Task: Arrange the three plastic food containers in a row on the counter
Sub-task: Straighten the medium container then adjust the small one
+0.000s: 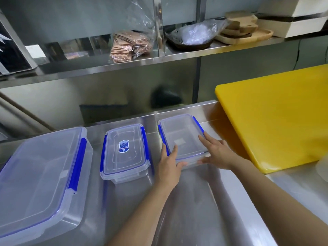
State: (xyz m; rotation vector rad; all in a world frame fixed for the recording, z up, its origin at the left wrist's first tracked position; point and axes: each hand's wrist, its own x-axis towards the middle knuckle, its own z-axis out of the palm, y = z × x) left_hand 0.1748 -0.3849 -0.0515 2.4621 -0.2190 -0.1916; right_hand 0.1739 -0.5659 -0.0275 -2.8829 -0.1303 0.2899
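Three clear plastic containers with blue clips stand side by side on the steel counter (191,201). The large container (40,176) is at the left. A small one with a blue label (125,151) is in the middle. The right container (182,137) sits near the back wall. My left hand (168,166) grips its near left corner, thumb under the front edge. My right hand (216,153) grips its near right corner, fingers resting on the lid.
A thick yellow cutting board (276,116) lies just right of the right container. Above, a steel shelf (124,66) carries a bagged stack of brown paper (129,45), a dark bowl with plastic (193,37), wooden boards (243,31) and white boxes (291,16).
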